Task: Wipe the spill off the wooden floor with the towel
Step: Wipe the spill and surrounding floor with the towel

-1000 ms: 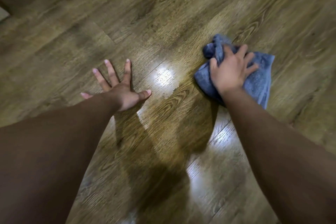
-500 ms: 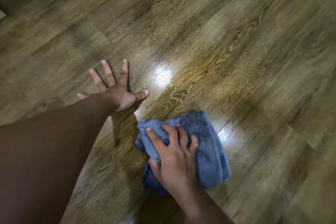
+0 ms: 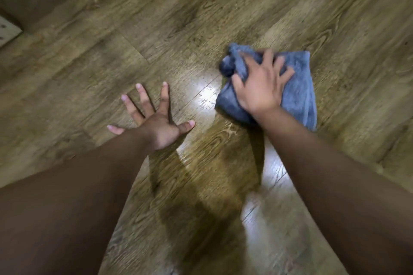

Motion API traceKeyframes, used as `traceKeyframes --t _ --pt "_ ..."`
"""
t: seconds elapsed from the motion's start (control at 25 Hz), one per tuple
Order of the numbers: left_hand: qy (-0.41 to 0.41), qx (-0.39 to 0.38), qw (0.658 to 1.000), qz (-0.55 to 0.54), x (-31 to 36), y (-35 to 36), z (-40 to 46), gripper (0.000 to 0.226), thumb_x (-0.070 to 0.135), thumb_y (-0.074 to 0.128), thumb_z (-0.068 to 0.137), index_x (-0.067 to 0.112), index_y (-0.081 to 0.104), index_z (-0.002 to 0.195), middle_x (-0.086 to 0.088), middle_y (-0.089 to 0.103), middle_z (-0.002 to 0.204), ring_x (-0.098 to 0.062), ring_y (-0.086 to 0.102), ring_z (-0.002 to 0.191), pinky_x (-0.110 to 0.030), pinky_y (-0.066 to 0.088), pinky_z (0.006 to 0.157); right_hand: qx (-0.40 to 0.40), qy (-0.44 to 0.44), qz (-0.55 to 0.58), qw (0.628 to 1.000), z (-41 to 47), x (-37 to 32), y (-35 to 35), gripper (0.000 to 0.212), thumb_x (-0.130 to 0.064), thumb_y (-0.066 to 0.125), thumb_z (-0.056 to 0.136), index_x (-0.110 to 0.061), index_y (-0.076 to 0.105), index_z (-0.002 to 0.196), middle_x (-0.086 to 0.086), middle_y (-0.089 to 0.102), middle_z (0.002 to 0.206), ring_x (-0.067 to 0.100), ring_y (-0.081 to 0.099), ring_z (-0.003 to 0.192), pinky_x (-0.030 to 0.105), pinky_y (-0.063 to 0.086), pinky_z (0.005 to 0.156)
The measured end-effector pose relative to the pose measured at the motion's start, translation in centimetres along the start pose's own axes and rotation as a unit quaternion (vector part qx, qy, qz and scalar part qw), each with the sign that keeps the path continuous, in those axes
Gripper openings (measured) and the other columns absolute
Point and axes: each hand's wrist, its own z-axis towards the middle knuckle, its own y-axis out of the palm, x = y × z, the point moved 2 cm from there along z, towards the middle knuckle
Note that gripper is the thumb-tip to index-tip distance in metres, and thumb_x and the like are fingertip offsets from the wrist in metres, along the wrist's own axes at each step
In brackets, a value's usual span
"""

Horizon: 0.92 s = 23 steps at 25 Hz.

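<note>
A crumpled blue-grey towel [image 3: 297, 89] lies on the wooden floor [image 3: 223, 6], right of centre. My right hand [image 3: 261, 87] presses down on it with fingers splayed, and cloth bunches up beside the thumb. The hand is motion-blurred. My left hand [image 3: 156, 120] rests flat on the floor to the towel's left, fingers spread wide, holding nothing. A wet, shiny patch of spill [image 3: 214, 138] shows between the two hands and runs toward me, with a thin water edge just below the towel.
Bright glare [image 3: 207, 94] sits on the planks by the towel's left edge, and another reflection [image 3: 268, 198] lies under my right forearm. A pale object's corner [image 3: 6, 31] pokes in at the far left edge. My shadow darkens the floor between my arms.
My right hand pushed the towel away from me and to the right, back up from the near floor to beside the glare. My left hand stayed planted.
</note>
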Motion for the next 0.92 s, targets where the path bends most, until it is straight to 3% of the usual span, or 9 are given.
traceKeyframes --t 0.16,0.24,0.4,0.52,0.72,0.92 --pt "0.003 0.001 1.0 0.0 0.2 0.0 -0.1 0.112 0.089 0.052 0.076 0.064 -0.04 0.135 0.008 -0.065 0.138 -0.033 -0.057 0.131 -0.088 -0.011 0.094 0.025 0.04 0.001 0.999 4.2 -0.9 0.2 0.054 -0.055 0.052 0.082 -0.036 0.057 0.132 0.013 0.042 0.139 0.039 0.037 0.125 0.059 0.022 0.105" --pt "0.004 0.005 1.0 0.0 0.2 0.1 -0.1 0.112 0.09 0.051 0.076 0.063 -0.04 0.135 0.008 -0.065 0.138 -0.033 -0.057 0.131 -0.089 -0.01 0.095 0.02 0.015 0.001 1.0 3.4 -1.0 0.1 0.055 -0.053 0.053 0.084 -0.037 0.055 0.136 0.013 0.042 0.139 0.038 0.037 0.125 0.058 0.021 0.106" --pt "0.007 0.018 1.0 0.005 0.0 0.4 0.3 0.104 0.091 0.043 0.078 0.064 -0.038 0.136 0.009 -0.063 0.14 -0.034 -0.055 0.133 -0.089 -0.009 0.094 -0.005 -0.074 0.02 0.997 -3.1 -2.0 -0.3 0.057 -0.05 0.055 0.082 -0.039 0.054 0.138 0.009 0.046 0.132 0.034 0.04 0.118 0.056 0.024 0.106" --pt "-0.012 0.065 0.998 -0.023 0.0 0.8 0.9 0.073 0.084 0.022 0.091 0.067 -0.029 0.14 0.012 -0.055 0.149 -0.03 -0.05 0.14 -0.09 -0.01 0.095 -0.017 -0.097 0.036 0.995 -11.3 -2.3 -0.4 0.062 -0.051 0.054 0.079 -0.038 0.054 0.139 0.006 0.046 0.131 0.03 0.04 0.116 0.055 0.027 0.105" --pt "-0.004 0.105 0.994 -0.008 -0.3 1.3 1.5 0.069 0.078 0.023 0.096 0.066 -0.027 0.141 0.013 -0.053 0.151 -0.03 -0.048 0.141 -0.089 -0.012 0.093 -0.042 -0.107 0.013 0.993 -23.5 -1.3 0.1 0.067 -0.054 0.049 0.073 -0.04 0.051 0.14 0.003 0.043 0.135 0.034 0.041 0.127 0.057 0.024 0.103" --pt "-0.013 0.125 0.992 -0.003 -0.2 1.5 1.5 0.068 0.077 0.022 0.097 0.065 -0.027 0.143 0.012 -0.053 0.151 -0.029 -0.048 0.141 -0.088 -0.012 0.095 -0.025 -0.114 0.016 0.993 -21.9 -1.8 0.0 0.064 -0.055 0.053 0.071 -0.04 0.056 0.133 0.003 0.044 0.127 0.034 0.043 0.116 0.057 0.026 0.098"
